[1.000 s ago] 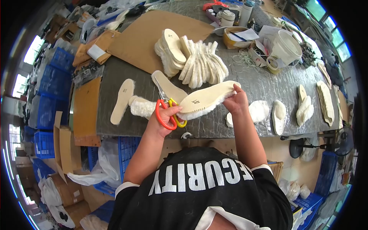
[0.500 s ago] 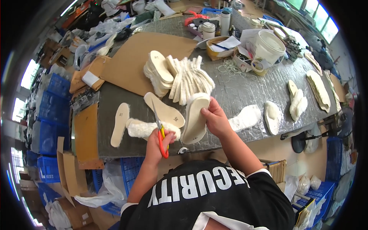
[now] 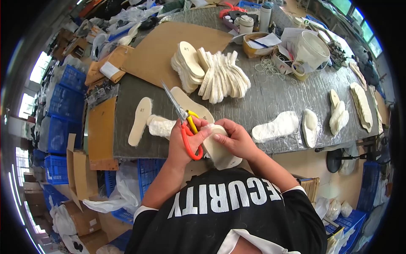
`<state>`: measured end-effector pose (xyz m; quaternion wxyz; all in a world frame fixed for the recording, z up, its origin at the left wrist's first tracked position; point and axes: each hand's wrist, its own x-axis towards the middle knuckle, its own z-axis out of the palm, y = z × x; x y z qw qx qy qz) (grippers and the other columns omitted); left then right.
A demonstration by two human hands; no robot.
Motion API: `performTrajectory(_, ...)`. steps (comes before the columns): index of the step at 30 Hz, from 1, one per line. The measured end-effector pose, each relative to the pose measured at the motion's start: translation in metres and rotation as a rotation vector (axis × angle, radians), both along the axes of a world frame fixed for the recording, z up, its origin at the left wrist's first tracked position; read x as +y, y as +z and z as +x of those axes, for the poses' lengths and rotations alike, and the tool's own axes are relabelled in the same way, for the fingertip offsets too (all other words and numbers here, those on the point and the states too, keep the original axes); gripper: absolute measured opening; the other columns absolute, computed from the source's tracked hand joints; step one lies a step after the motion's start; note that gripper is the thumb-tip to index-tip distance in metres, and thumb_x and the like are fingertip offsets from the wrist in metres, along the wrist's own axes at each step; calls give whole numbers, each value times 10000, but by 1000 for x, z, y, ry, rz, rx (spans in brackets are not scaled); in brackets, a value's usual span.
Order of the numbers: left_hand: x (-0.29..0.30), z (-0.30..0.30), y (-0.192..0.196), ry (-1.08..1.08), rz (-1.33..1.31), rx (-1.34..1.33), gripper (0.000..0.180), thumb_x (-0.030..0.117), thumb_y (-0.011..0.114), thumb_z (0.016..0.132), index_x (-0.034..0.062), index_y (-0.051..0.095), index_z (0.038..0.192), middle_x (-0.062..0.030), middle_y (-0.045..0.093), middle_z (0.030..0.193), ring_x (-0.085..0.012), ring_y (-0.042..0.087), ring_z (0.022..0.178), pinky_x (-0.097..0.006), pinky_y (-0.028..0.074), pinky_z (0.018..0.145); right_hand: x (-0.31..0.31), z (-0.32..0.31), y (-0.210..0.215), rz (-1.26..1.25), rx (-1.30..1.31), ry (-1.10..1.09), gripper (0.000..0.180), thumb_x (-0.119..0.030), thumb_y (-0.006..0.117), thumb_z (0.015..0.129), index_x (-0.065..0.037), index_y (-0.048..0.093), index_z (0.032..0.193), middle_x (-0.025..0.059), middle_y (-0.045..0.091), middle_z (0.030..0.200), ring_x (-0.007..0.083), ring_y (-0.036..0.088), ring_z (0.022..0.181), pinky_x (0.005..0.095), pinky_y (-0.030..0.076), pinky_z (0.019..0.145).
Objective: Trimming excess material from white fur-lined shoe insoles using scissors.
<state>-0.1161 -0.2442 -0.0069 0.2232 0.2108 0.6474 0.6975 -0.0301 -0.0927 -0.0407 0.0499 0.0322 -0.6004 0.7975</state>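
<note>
My left hand [image 3: 182,146] grips scissors [image 3: 185,127] with orange and yellow handles, their blades pointing up and away over the table. My right hand [image 3: 237,139] holds a cream insole [image 3: 220,152] with a fleecy underside, close to my chest at the table's near edge. The two hands touch around the insole. Just beyond the scissors lie a flat tan insole [image 3: 195,106], a fleecy piece [image 3: 160,126] and another tan insole [image 3: 140,120].
A fanned stack of insoles [image 3: 215,72] sits mid-table on brown cardboard [image 3: 169,42]. A white fleecy insole [image 3: 275,127] and more insoles [image 3: 338,114] lie to the right. A white bucket [image 3: 312,48], containers and rubber bands stand at the back. Blue crates [image 3: 63,110] and boxes line the left floor.
I have pulled the insole down from the table toward my body and turned it. The scissors came in closer with it, blades now pointing away.
</note>
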Motion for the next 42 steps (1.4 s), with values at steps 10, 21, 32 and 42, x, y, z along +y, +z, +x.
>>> performTrajectory(10, -53, 0, 10, -179, -464, 466, 315, 9, 610, 804, 8, 502, 1100, -101, 581, 1031, -203, 553, 954, -340, 437, 849, 9, 7, 6, 205, 35, -120, 198, -157, 651, 838, -8, 581, 949, 17, 605, 875, 63, 533, 782, 234, 453, 701)
performTrajectory(21, -67, 14, 32, -477, -849, 800, 255, 167, 632, 789, -21, 483, 875, -186, 557, 805, -369, 550, 792, -420, 436, 694, 10, 20, 10, 7, -87, -65, 133, -118, 653, 838, -40, 547, 859, -30, 560, 808, 37, 491, 750, 199, 416, 673)
performTrajectory(32, -68, 14, 33, -551, -869, 722, 235, 173, 619, 798, -26, 494, 791, -195, 560, 712, -391, 565, 703, -432, 448, 631, 8, 24, 3, 45, -18, -105, 152, -122, 664, 829, -41, 542, 870, 11, 599, 872, 67, 510, 783, 222, 424, 704)
performTrajectory(42, -66, 14, 41, -586, -899, 760, 229, 166, 591, 809, -28, 477, 857, -196, 559, 840, -369, 552, 833, -433, 443, 718, 7, 27, 4, 120, 32, -135, 166, -70, 665, 813, -37, 527, 901, 33, 598, 917, 83, 530, 801, 228, 427, 721)
